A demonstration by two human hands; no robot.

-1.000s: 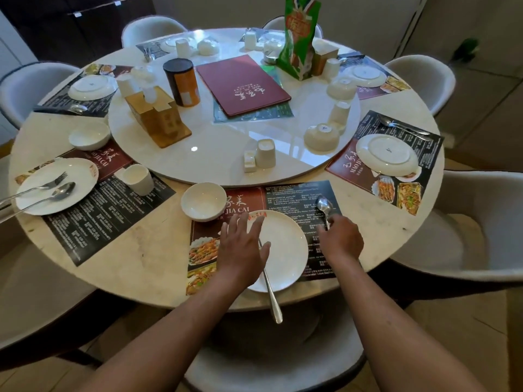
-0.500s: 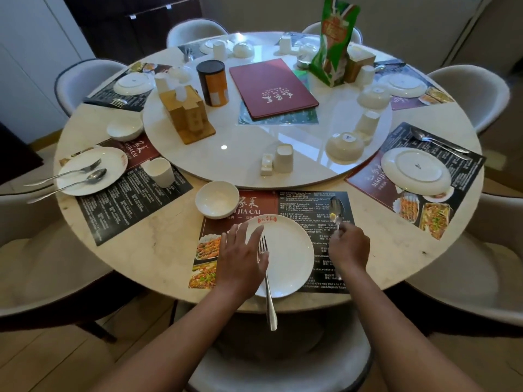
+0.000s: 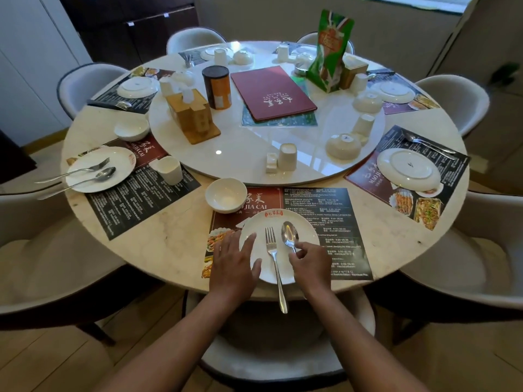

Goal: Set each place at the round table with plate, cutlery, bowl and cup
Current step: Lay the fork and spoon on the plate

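Note:
A white plate (image 3: 304,222) lies on the near placemat (image 3: 334,210) of the round table. On it rests a fork (image 3: 274,256), handle hanging over the table edge. My right hand (image 3: 310,264) pinches the handle of a spoon (image 3: 289,233) whose bowl lies on the plate beside the fork. My left hand (image 3: 233,264) rests flat on the plate's left rim with fingers spread. A white bowl (image 3: 225,195) stands upright just beyond the plate. An upturned cup (image 3: 287,157) sits on the turntable behind it.
The left place has a plate (image 3: 124,162) with fork and spoon, a cup (image 3: 169,169) and a bowl (image 3: 131,128). The right place has an upturned plate (image 3: 407,166). The turntable (image 3: 240,154) carries a red menu (image 3: 273,91), wooden holder (image 3: 192,116), tin (image 3: 216,86) and upturned crockery. Chairs ring the table.
My right hand has brought the spoon from the placemat onto the plate, beside the fork. The fork has been let go and my left hand has slid a little to the plate's left rim.

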